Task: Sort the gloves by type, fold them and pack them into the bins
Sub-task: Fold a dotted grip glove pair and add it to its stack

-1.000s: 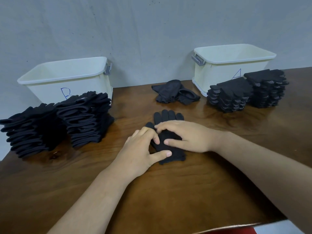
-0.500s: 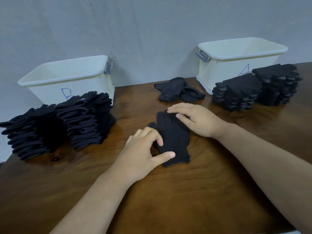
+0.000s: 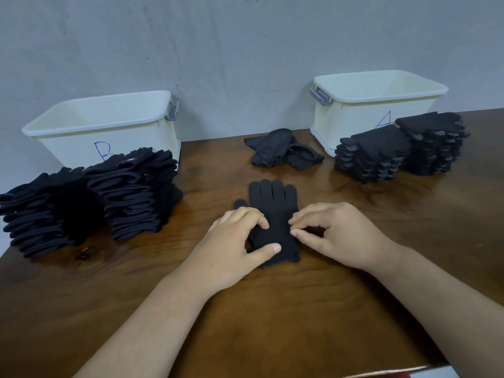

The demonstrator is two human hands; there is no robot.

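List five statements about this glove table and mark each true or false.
1. The black knit glove lies flat on the brown wooden table, fingers toward the wall. True.
2. The cream plastic bin marked B stands on the right. False: it stands left; the bin marked A stands right.
3. Stacks of white-dotted black gloves sit before the bin marked A. True.
4. Both hands hover clear of that glove. False: the left hand and right hand both touch it.
5. A loose heap of black gloves lies between the bins. True.
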